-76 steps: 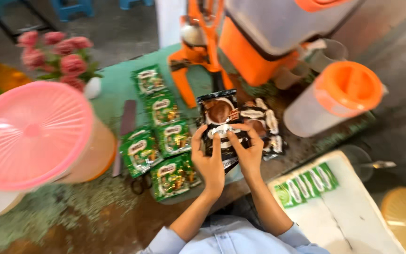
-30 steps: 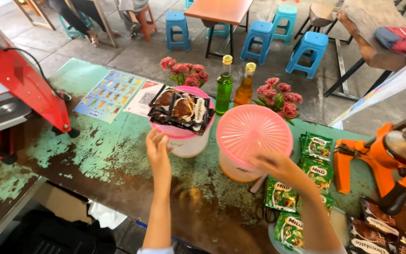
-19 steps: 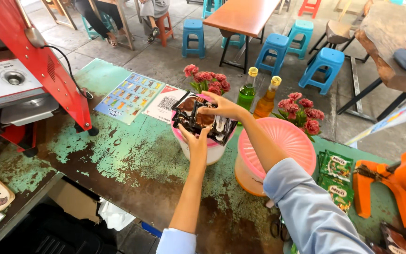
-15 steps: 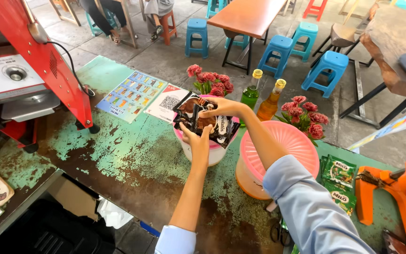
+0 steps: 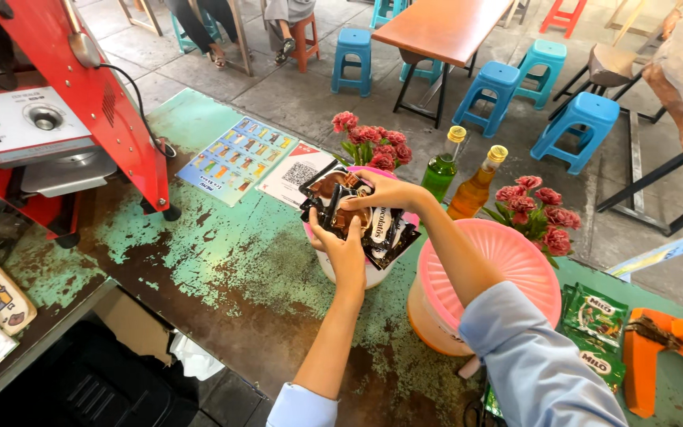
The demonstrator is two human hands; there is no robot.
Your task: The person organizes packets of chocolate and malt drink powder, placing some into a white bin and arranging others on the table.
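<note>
My left hand and my right hand both held the bunch of dark brown and black sachets, which lay on top of the white plastic tub with a pink lid. The tub stood on the worn green counter, and what was inside it I could not see, because the lid and the sachets covered it. My left fingers were closed on the near edge of the bunch from below, and my right fingers were pinched on its far upper edge, so both hands gripped the packets.

The sachets were fanned out, not flat in one pile. Their long sides ran more or less from the upper left, near the printed cards, down to the lower right, toward the bigger tub with the ribbed pink lid. The right end of the bunch hung a little over the rim of the small tub.

The bigger tub stood just beside the small one, on my right, and it was closed. Behind the small tub stood pink artificial flowers, then a green glass bottle and an amber glass bottle, both with yellow caps. Green drink sachets lay on the counter at the far right.
</note>
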